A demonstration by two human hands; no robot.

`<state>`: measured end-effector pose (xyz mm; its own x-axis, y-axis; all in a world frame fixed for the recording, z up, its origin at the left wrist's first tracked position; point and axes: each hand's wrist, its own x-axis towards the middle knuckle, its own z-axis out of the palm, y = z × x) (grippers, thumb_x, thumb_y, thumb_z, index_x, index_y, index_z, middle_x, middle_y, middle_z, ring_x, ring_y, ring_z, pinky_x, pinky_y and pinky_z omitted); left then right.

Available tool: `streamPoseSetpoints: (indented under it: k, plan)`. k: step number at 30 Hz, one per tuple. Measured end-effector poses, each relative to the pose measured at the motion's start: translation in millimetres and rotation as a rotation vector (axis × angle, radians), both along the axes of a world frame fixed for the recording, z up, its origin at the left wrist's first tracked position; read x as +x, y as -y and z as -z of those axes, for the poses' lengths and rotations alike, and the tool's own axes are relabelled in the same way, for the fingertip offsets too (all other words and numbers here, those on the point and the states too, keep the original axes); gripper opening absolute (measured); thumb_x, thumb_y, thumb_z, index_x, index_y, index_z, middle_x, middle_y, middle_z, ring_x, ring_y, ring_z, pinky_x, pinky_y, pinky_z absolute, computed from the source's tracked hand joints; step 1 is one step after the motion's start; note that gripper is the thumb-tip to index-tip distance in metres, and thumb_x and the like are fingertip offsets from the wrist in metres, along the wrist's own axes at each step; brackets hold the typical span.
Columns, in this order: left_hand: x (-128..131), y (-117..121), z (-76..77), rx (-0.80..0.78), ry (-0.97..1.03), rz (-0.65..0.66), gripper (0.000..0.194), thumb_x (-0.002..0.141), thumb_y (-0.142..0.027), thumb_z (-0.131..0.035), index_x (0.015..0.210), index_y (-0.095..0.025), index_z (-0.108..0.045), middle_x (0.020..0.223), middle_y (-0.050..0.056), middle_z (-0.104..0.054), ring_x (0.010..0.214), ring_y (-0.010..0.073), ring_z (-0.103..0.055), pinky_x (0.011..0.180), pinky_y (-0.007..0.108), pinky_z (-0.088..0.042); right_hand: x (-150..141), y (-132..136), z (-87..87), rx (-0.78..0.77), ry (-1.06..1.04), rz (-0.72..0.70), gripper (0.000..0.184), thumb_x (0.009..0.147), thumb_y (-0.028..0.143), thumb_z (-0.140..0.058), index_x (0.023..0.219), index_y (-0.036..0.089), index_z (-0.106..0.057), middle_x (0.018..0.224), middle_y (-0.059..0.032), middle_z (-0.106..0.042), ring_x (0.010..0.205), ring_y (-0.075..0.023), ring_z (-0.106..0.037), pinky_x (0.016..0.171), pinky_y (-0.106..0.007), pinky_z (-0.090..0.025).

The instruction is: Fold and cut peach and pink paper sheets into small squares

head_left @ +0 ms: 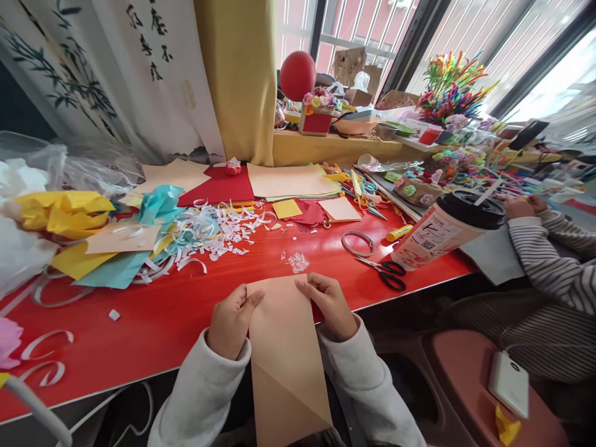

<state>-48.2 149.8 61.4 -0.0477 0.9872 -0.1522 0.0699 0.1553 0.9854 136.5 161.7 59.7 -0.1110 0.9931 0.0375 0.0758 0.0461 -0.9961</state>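
A long sheet of tan paper [284,354] with a diagonal crease hangs over the front edge of the red table, down toward my lap. My left hand [234,320] pinches its top left corner, thumb on the face. At the top right corner, my right hand [329,304] grips the same sheet between thumb and fingers. Just beyond the paper's upper edge lies a small heap of white scraps [298,262]. Black-handled scissors [388,273] rest to the right of my right hand, near a roll of clear tape [358,243].
A lidded paper cup [447,226] stands at the table's right edge. White paper shreds [214,230] and crumpled yellow paper [65,211] cover the left. Coloured sheets [288,180] lie at the back. A person's striped sleeve [554,254] is at right, beside a stool [479,366] holding a white device [510,382].
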Motion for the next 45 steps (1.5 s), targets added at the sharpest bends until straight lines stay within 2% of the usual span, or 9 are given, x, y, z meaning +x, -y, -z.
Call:
streamPoseSetpoints:
  k: [9,15,19,24,27,31,34,39,45]
  plan:
    - [1.1,-0.5,2.6,-0.061,0.161,0.051,0.046,0.063,-0.05,-0.07,0.091,-0.014,-0.064,0.087,0.01,-0.072,0.082,0.0267,-0.066,0.074,0.035,-0.05,-1.8,-1.1,4.7,0.026,-0.001,0.128,0.043,0.078,0.045,-0.057,0.054,0.018,-0.033,0.056,0.0057,-0.024,0.052,-0.0075,-0.022,0.047,-0.023,-0.019]
    - [-1.3,1.1,2.5,-0.043,0.048,0.168,0.037,0.065,-0.052,-0.066,0.072,-0.016,-0.063,0.074,0.005,-0.07,0.073,0.0224,-0.063,0.067,0.03,-0.049,-3.3,-1.9,3.1,0.02,-0.043,0.19,0.037,0.078,0.048,-0.056,0.06,0.017,-0.046,0.059,0.0042,-0.032,0.055,-0.0085,-0.029,0.049,-0.023,-0.024]
    - [-3.5,0.2,2.4,-0.008,-0.042,0.113,0.034,0.066,-0.052,-0.064,0.062,-0.018,-0.061,0.058,0.002,-0.063,0.068,0.0217,-0.062,0.061,0.028,-0.047,-6.0,-1.1,-0.6,0.007,-0.092,0.172,0.035,0.076,0.047,-0.058,0.062,0.017,-0.049,0.059,0.0041,-0.034,0.054,-0.0083,-0.03,0.048,-0.022,-0.025]
    - [-3.2,-2.4,-0.6,-0.055,-0.002,0.134,0.035,0.06,-0.053,-0.068,0.065,-0.018,-0.065,0.059,0.002,-0.066,0.066,0.0216,-0.062,0.057,0.027,-0.046,-7.6,-2.2,-2.5,0.004,-0.138,0.163,0.042,0.072,0.044,-0.064,0.053,0.018,-0.038,0.053,0.0064,-0.026,0.049,-0.0065,-0.023,0.044,-0.022,-0.02]
    - [1.4,-0.1,-1.2,-0.078,0.055,0.167,0.042,0.06,-0.055,-0.068,0.076,-0.016,-0.067,0.072,0.006,-0.07,0.07,0.0237,-0.064,0.06,0.03,-0.048,-7.7,-3.5,-2.4,0.003,-0.177,0.195,0.035,0.075,0.046,-0.06,0.06,0.017,-0.047,0.056,0.0045,-0.037,0.051,-0.0074,-0.031,0.046,-0.021,-0.027]
    - [5.8,3.4,0.9,-0.066,0.145,0.057,0.047,0.059,-0.054,-0.07,0.082,-0.013,-0.067,0.078,0.01,-0.071,0.069,0.0245,-0.064,0.063,0.033,-0.049,-5.5,-1.9,-2.0,-0.024,-0.202,0.155,0.033,0.076,0.049,-0.058,0.073,0.016,-0.055,0.066,0.0009,-0.05,0.057,-0.0101,-0.044,0.053,-0.023,-0.037]
    - [6.3,3.1,-0.4,-0.064,0.211,-0.027,0.052,0.058,-0.053,-0.071,0.09,-0.012,-0.067,0.082,0.01,-0.072,0.073,0.0252,-0.065,0.066,0.034,-0.05,-2.7,0.1,-0.6,-0.061,-0.164,0.069,0.036,0.067,0.048,-0.068,0.061,0.015,-0.054,0.056,0.0024,-0.047,0.052,-0.0089,-0.04,0.047,-0.022,-0.032]
    - [6.9,2.1,-5.7,-0.091,0.201,0.042,0.049,0.054,-0.05,-0.075,0.084,-0.011,-0.069,0.077,0.009,-0.071,0.07,0.0239,-0.064,0.062,0.031,-0.049,-0.1,0.4,-1.2,-0.062,-0.128,0.108,0.042,0.07,0.054,-0.062,0.055,0.016,-0.051,0.05,0.004,-0.039,0.048,-0.0075,-0.033,0.043,-0.022,-0.026]
    - [5.5,2.2,-3.1,-0.093,0.191,-0.047,0.047,0.056,-0.053,-0.072,0.081,-0.013,-0.07,0.064,0.004,-0.069,0.062,0.022,-0.063,0.058,0.03,-0.049,-1.6,6.9,-4.7,-0.085,-0.101,0.049,0.041,0.062,0.053,-0.069,0.056,0.015,-0.055,0.051,0.0031,-0.042,0.05,-0.0085,-0.036,0.044,-0.022,-0.027]
